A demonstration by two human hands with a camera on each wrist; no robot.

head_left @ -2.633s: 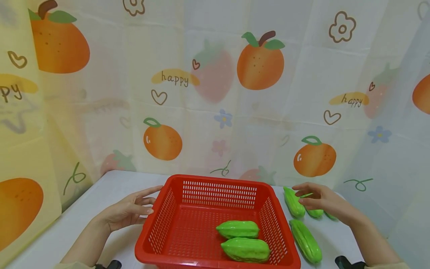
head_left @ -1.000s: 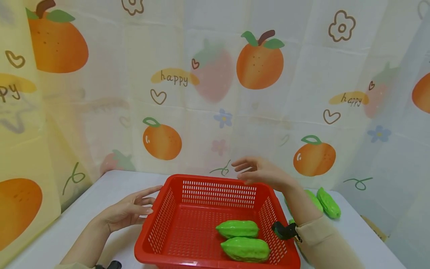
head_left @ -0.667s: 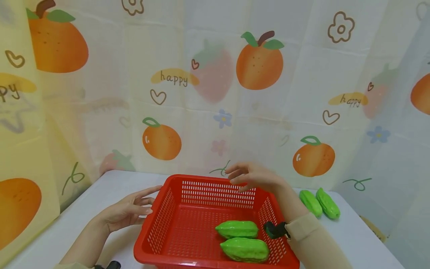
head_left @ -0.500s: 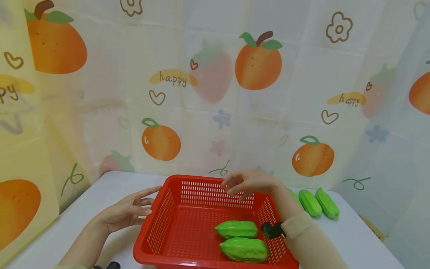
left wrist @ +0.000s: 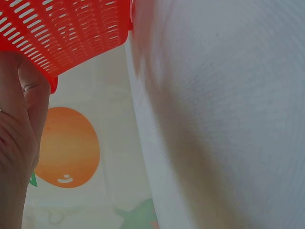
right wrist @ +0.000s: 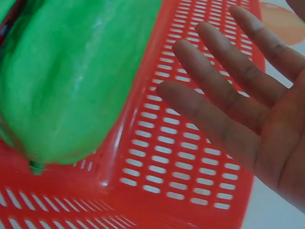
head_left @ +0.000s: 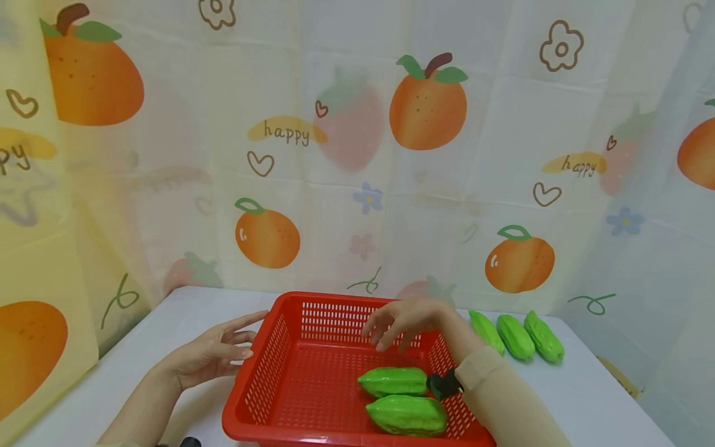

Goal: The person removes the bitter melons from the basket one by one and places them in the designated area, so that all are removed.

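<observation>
Pair of green gourds (head_left: 406,415) lying side by side in the near right corner of a red basket (head_left: 318,379), which sits between the left and right edges of the table (head_left: 600,397). Right hand (head_left: 412,318) is over the basket, fingers loosely spread. Left hand (head_left: 209,352) has its fingers pretty wide too, against the left rim. Three more gourds (head_left: 516,337) by the table's far right corner.
</observation>
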